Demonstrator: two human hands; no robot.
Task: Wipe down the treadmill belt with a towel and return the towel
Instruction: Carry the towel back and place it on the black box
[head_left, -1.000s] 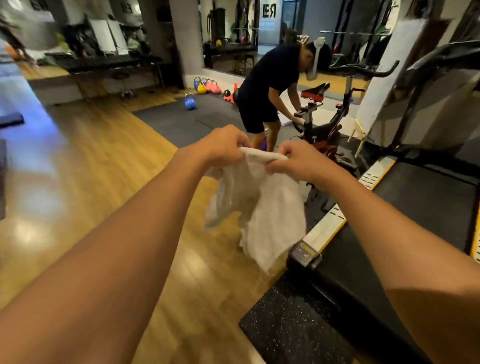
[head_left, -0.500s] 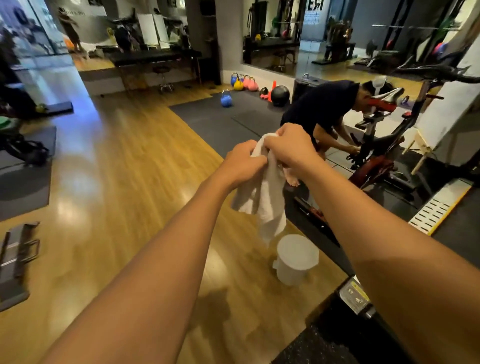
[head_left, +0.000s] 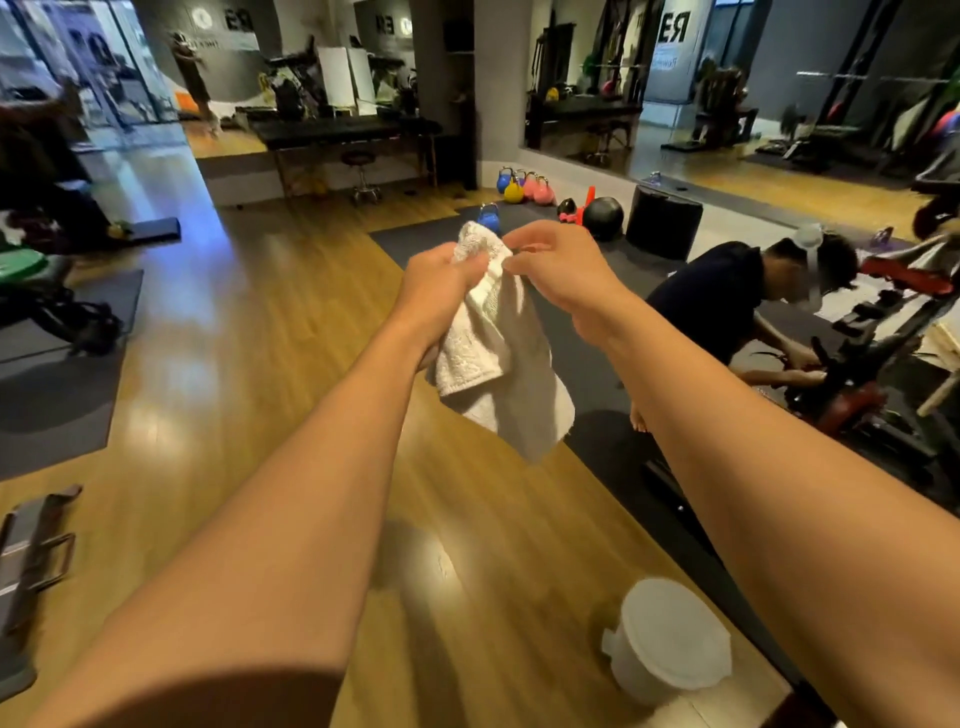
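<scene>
Out at arm's length above the wooden floor (head_left: 249, 364), a white towel (head_left: 498, 364) hangs bunched between both hands, touching nothing else. The left hand (head_left: 436, 291) grips the upper part, its fingers curled round a wad of cloth, and a folded flap drops down past that wrist. The right hand (head_left: 561, 275) pinches the top edge just beside the left, thumb and fingertips closed on the fabric. The two hands are nearly touching, with only towel between them. The rest of the cloth droops in a loose point, clear of the floor. At lower right a white bin (head_left: 670, 639) stands on the floor with its lid on, beside the right forearm in frame. At right another person (head_left: 727, 306) in a dark top is bent low at a red-and-black exercise bike (head_left: 872, 395), which stands on dark matting. Behind the hands a blue kettlebell (head_left: 488, 217) is partly hidden by the top of the towel. Farther back a cluster of kettlebells (head_left: 522, 187), blue, yellow and pink, sits near the wall, with a black ball (head_left: 602, 218) and a black cylinder block (head_left: 665, 221) beside it. A round stool (head_left: 363, 174) stands at the back. On the left a dark mat (head_left: 62, 384) holds black equipment. Mirrors line the back wall. The background is blurred, so small items there can't be told.
</scene>
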